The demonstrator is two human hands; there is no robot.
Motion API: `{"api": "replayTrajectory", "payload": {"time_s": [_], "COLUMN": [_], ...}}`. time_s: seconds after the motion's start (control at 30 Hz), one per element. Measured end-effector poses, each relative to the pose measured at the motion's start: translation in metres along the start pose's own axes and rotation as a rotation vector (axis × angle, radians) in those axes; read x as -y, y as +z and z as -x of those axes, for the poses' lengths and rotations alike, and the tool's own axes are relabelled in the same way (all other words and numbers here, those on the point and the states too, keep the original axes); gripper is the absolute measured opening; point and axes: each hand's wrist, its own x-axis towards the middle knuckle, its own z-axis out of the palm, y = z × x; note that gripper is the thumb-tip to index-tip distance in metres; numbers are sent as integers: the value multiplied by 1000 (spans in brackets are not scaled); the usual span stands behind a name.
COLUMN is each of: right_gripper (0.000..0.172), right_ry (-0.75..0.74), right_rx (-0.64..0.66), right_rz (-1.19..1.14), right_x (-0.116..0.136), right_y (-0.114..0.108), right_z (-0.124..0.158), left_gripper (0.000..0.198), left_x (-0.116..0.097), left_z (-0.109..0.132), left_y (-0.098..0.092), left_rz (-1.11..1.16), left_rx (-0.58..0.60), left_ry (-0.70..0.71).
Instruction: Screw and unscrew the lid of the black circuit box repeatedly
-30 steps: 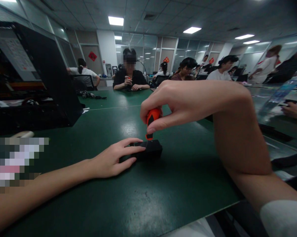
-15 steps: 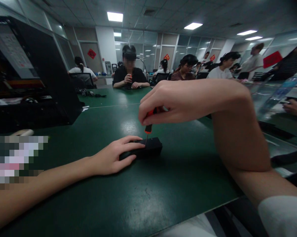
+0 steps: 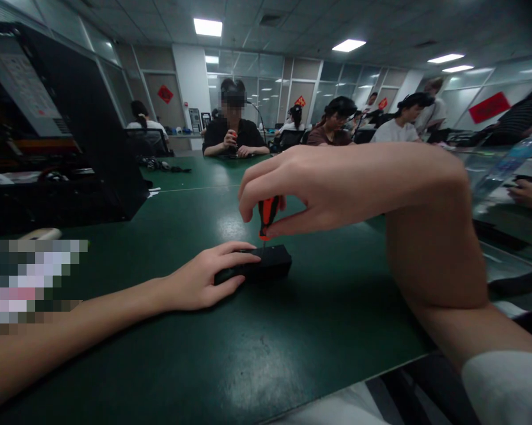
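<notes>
A small black oblong box (image 3: pixel 274 264) lies on the green tabletop. My left hand (image 3: pixel 219 274) grips its left part, thumb on the near side and fingers over the top. Upright above the box stands a screwdriver (image 3: pixel 269 213) with an orange and black handle. Its thin shaft goes down to the top of the box by my left fingertips; the tip is too small to make out. From above, my right hand (image 3: pixel 301 189) holds the handle, wrist sharply bent, thumb against the lower handle and the index finger spread away from it.
At the left stands an open black computer case (image 3: pixel 71 130), with a blurred-out patch (image 3: pixel 30 283) in front. Black cables (image 3: pixel 163 166) lie farther back. Across the table sits a person (image 3: pixel 234 133); others work beyond. A clear bottle (image 3: pixel 511 156) is at the right.
My right fingers have loosened and spread, so more of the screwdriver handle shows. The screwdriver stands more upright. My left hand and the box keep their place.
</notes>
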Motion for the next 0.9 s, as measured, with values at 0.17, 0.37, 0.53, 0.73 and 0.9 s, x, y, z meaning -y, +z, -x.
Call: {"api": "replayTrajectory", "payload": {"time_s": [0.17, 0.37, 0.53, 0.73, 0.9], "right_gripper": [17, 16, 14, 21, 15], "right_ry": [33, 77, 42, 60, 105], "right_rx": [17, -1, 17, -14, 28], "right_rz": [18, 49, 5, 24, -42], "right_x": [2, 2, -2, -3, -6], "right_y": [0, 1, 0, 2, 0], "right_z": [1, 1, 2, 1, 2], "left_gripper": [40, 40, 40, 41, 41], "left_x": [1, 2, 2, 1, 2], "left_z": [0, 0, 0, 0, 0], "left_y": [1, 1, 1, 0, 0], "left_rz": [-2, -9, -32, -27, -26], "left_rx": [2, 0, 10, 23, 17], "left_ry": [0, 14, 22, 17, 28]}}
